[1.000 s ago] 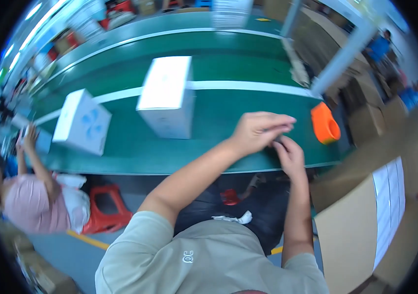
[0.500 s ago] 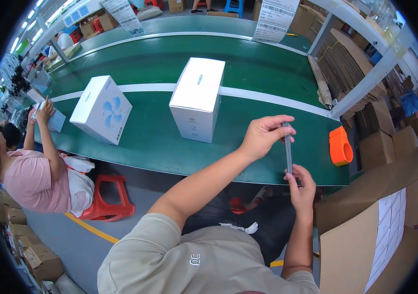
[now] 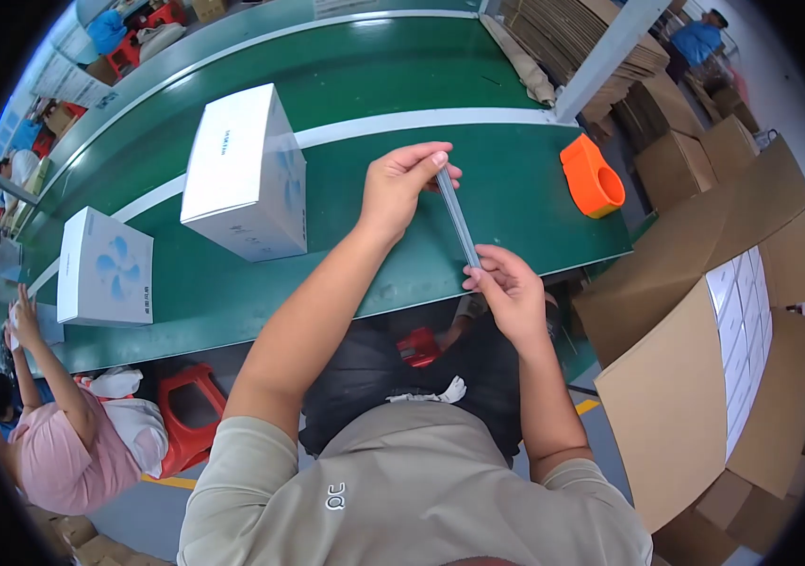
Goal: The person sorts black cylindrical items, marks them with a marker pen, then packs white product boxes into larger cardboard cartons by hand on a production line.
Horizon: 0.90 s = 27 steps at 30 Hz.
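Note:
A slim grey strip (image 3: 457,217), long and straight-edged, slants between my two hands above the green bench. I cannot make out its exact kind. The fingers and thumb of my left hand (image 3: 398,191) pinch its far end. At the near end, my right hand (image 3: 514,297) is closed on it with thumb and fingers. Left of my left hand a white fan box (image 3: 232,160), its flaps closed, stands on the bench. Another white box with a blue fan print (image 3: 105,269) stands farther left.
An orange piece with a round opening (image 3: 593,177) lies near the bench's right end. At right, an open carton (image 3: 676,396) holds rows of white boxes. A white metal post (image 3: 605,61) rises behind. A co-worker in pink (image 3: 77,448) works at left beside a red stool (image 3: 197,401).
The view has swung right and down, so bench, boxes and carton sit differently in it. Both hands still hold the grey strip, which now leans more.

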Motion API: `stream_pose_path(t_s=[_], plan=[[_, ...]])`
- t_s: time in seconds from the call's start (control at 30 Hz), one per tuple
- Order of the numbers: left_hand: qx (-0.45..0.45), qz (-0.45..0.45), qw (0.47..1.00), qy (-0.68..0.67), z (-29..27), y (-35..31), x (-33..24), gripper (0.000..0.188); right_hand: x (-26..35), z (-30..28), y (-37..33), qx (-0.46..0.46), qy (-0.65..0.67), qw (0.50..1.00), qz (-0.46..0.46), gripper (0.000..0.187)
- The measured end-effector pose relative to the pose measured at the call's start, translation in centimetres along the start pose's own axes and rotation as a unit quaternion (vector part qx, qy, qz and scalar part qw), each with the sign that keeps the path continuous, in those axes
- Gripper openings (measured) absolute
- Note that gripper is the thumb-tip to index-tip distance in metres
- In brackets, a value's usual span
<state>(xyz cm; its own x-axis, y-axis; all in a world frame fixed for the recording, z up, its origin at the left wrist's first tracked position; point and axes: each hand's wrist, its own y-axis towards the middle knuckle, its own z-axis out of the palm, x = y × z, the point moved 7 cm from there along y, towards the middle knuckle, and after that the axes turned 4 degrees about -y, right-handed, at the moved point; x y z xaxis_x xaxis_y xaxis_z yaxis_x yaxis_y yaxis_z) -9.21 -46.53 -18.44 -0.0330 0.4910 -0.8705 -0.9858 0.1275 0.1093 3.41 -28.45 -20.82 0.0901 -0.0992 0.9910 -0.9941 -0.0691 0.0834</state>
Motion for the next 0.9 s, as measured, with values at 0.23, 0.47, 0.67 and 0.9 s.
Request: stream_pose_path(t_s=[0.23, 0.47, 0.67, 0.9], plan=[[0.001, -0.023, 1.000, 0.004, 0.5, -0.5, 0.9, 0.027, -1.0, -0.6, -1.1, -0.015, 0.027, 1.000, -0.003, 0.033], [0.030, -0.005, 0.999, 0.036, 0.9, -0.7, 1.3, 0.035, 0.8, -2.3, -3.0, -0.015, -0.080, 0.996, -0.037, 0.031], [-0.010, 0.010, 0.996, 0.088, 0.4, -0.8, 1.0, 0.041, 0.6, -10.2, -5.6, -0.123, -0.182, 0.975, -0.040, 0.030], [0.090, -0.072, 0.986, 0.119, 2.0, -1.8, 3.1, 0.031, 2.4, -13.3, -6.9, -0.149, -0.521, 0.834, -0.106, 0.031]])
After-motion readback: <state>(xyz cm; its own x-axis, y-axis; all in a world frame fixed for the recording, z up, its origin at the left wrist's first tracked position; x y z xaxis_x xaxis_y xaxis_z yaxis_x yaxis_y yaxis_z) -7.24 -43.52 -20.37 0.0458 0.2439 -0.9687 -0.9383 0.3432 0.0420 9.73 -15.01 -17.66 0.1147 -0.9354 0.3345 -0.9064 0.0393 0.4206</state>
